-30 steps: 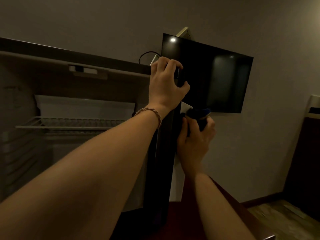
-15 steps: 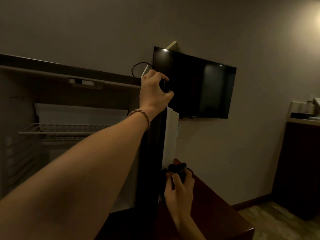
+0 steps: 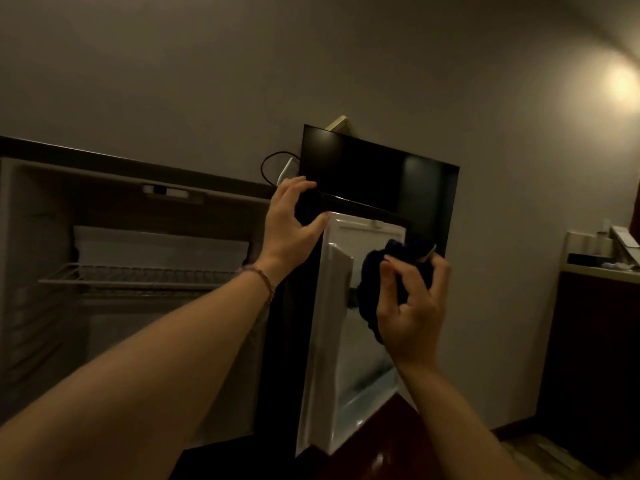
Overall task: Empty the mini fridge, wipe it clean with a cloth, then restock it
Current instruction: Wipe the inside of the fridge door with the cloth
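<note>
**Door held open, cloth at its inner lining**

The mini fridge (image 3: 138, 271) fills the left half of the view, standing open and dim inside. A wire shelf (image 3: 138, 277) runs across its upper part, with a pale plastic compartment (image 3: 159, 247) just behind and above it. No food or drink shows on the shelf in the visible part of the interior.

The fridge door (image 3: 339, 323) is swung out to the right, its white inner lining turned toward the camera and its dark outer edge toward the fridge body. Behind the door a black television (image 3: 374, 171) hangs on the wall, with a dark cable looping beside its left corner. A dark wooden cabinet (image 3: 595, 341) stands at the far right, and a lamp glow (image 3: 623, 84) lights the upper right wall.

The left hand (image 3: 291, 226) reaches up to the top corner of the door, fingers over the dark upper edge and thumb against the white lining, curled round the corner. A braided bracelet sits on that wrist.

The right hand (image 3: 412, 306) grips a bunched dark blue cloth (image 3: 391, 271), fingers curled round it, held in front of the upper part of the door's lining. Whether the cloth touches the lining cannot be told.
</note>
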